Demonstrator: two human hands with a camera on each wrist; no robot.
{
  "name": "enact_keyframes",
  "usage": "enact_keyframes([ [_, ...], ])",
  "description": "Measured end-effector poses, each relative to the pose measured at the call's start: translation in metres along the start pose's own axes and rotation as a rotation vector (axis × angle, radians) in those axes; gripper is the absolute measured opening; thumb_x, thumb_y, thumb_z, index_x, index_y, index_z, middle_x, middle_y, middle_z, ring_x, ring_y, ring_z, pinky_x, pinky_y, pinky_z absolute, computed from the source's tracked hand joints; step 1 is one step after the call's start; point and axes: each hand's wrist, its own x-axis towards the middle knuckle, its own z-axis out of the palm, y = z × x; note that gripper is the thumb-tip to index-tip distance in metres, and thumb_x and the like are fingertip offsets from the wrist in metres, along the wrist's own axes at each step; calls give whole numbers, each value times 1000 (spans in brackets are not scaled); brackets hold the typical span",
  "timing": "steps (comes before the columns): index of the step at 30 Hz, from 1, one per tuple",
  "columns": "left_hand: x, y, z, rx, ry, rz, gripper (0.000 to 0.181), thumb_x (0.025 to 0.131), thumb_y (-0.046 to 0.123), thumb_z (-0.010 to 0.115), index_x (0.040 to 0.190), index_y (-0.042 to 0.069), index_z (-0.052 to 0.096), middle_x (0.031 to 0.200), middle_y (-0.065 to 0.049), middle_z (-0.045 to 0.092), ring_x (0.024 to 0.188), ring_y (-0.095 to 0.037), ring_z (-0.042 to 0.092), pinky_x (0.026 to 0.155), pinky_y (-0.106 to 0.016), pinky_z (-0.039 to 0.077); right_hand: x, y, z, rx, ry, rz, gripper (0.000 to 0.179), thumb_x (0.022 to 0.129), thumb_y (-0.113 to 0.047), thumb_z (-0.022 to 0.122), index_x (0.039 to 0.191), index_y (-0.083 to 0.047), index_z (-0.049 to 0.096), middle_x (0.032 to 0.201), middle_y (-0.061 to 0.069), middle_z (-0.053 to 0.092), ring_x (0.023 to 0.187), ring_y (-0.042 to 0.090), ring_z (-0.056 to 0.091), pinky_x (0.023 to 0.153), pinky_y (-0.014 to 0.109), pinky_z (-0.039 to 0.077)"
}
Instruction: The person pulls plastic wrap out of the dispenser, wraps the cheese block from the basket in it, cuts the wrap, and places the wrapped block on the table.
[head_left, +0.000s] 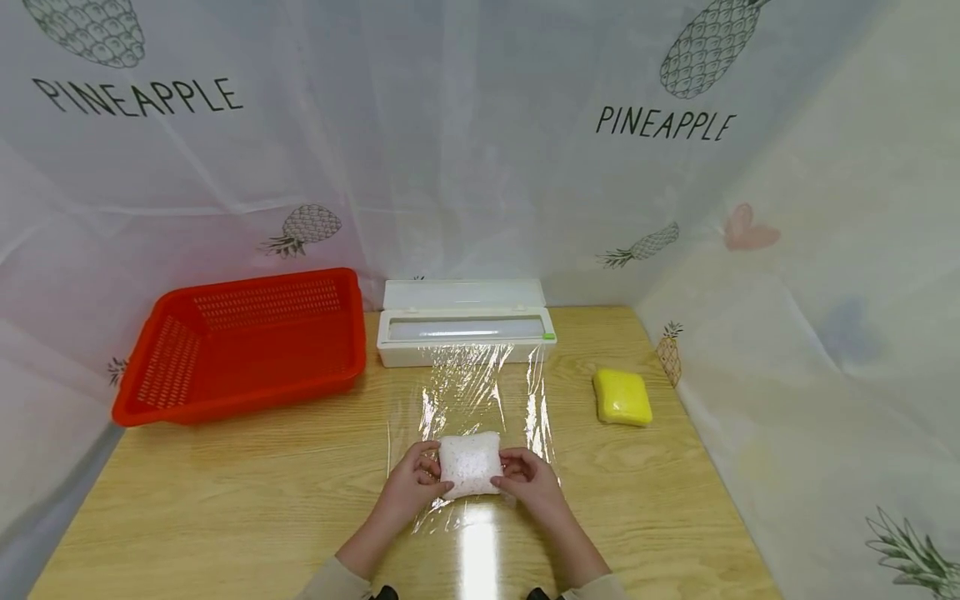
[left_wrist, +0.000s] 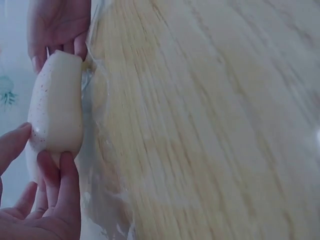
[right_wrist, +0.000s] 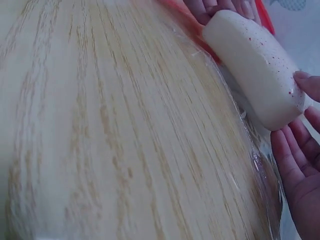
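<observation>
A white square block with rounded corners and small red specks (head_left: 470,465) is held between both hands, over a sheet of clear cling film (head_left: 465,392). My left hand (head_left: 411,483) grips its left side, thumb at the near corner and fingers along the edge. On the opposite side my right hand (head_left: 531,482) grips it the same way. The left wrist view shows the block's (left_wrist: 57,105) thick plain side, with fingertips on both ends. In the right wrist view the film's edge (right_wrist: 240,112) runs along the wood just below the block.
The film comes out of a white cling film dispenser (head_left: 465,357), lid raised, at the back of the wooden table (head_left: 247,508). A red plastic basket (head_left: 247,400) stands at the back left. To the right lies a yellow block (head_left: 624,397). A pineapple-print curtain (head_left: 480,167) hangs behind.
</observation>
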Motion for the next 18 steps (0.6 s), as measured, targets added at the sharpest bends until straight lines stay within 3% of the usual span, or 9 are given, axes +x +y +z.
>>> enact_keyframes([
  [4, 2, -2, 1, 7, 25, 13, 62, 78, 4, 81, 132, 1, 50, 90, -8, 58, 68, -16, 59, 55, -25, 48, 2, 2, 0, -2, 6, -17, 40, 80, 7, 74, 116, 14, 57, 100, 23, 62, 83, 18, 60, 74, 24, 53],
  [8, -1, -4, -4, 35, 20, 37, 59, 79, 3, 80, 131, 0, 53, 93, -7, 60, 70, -13, 60, 57, -25, 51, 1, 3, -4, -61, 17, -27, 37, 81, 4, 75, 115, 11, 60, 101, 20, 64, 84, 16, 61, 74, 23, 53],
  [11, -8, -5, -13, 120, 16, 81, 53, 77, 2, 80, 126, 1, 58, 93, -5, 61, 68, -9, 57, 57, -24, 50, -3, 3, -14, -117, 40, -43, 35, 80, 3, 76, 113, 6, 64, 102, 17, 66, 84, 14, 61, 75, 22, 52],
  [14, -15, -7, -26, 236, 12, 139, 45, 76, 2, 82, 118, 3, 64, 89, -2, 61, 66, -6, 52, 57, -23, 48, -6, 6, -30, -149, 43, -76, 34, 79, 8, 75, 111, 8, 64, 102, 23, 65, 83, 17, 62, 75, 24, 54],
  [18, -26, -13, -43, 358, -46, 198, 35, 75, 11, 84, 107, 10, 68, 86, 2, 59, 70, -8, 51, 62, -23, 47, -13, 11, -50, -195, -13, -139, 32, 79, 10, 73, 109, 11, 63, 98, 27, 63, 80, 16, 62, 71, 25, 54],
])
